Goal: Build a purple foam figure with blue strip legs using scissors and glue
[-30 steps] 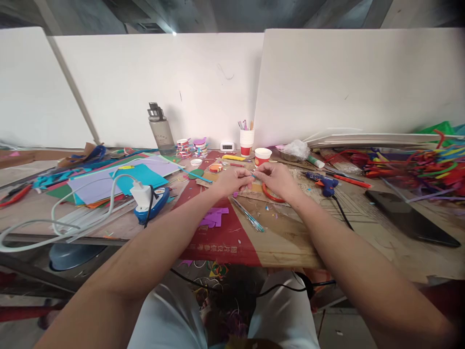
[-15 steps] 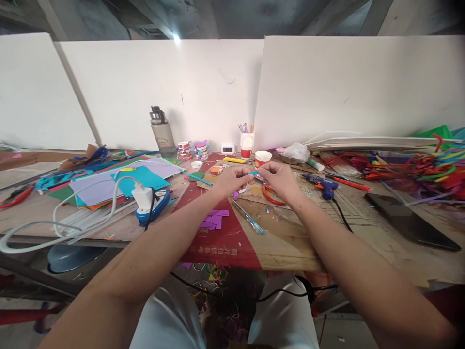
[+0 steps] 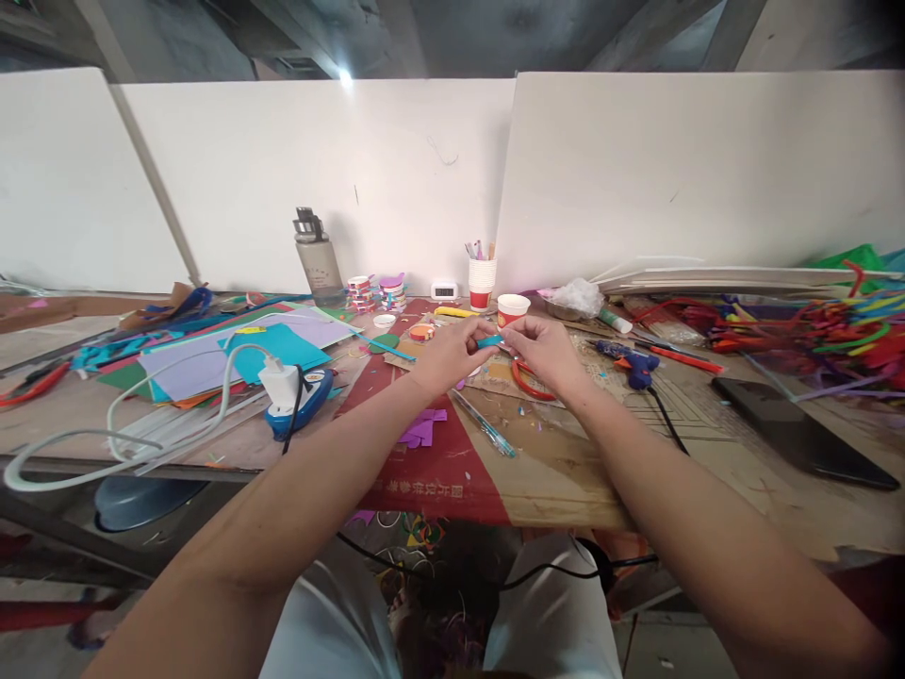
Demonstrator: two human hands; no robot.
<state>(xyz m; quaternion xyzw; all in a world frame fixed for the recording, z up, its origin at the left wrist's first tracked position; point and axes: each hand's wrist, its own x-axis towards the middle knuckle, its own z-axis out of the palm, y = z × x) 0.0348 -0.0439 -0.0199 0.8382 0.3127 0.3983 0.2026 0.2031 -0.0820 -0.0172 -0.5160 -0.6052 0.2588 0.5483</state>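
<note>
Between my two hands is a small blue paper strip, raised above the table. My left hand pinches its left part between thumb and fingers. The fingertips of my right hand close on its right end. Just behind the hands stands a red and white paper cup. Red-handled scissors lie under my right hand, their blades mostly hidden. Purple paper pieces and a pen with a teal end lie nearer to me.
A blue glue gun and a black phone lie to the right. A power plug with white cable and coloured paper sheets are on the left. A bottle and stacked cups with pens stand along the back.
My left hand has shifted slightly right and up, its fingers wrapping further over the blue strip. My right hand stays almost in place, and the objects on the table rest as before.
</note>
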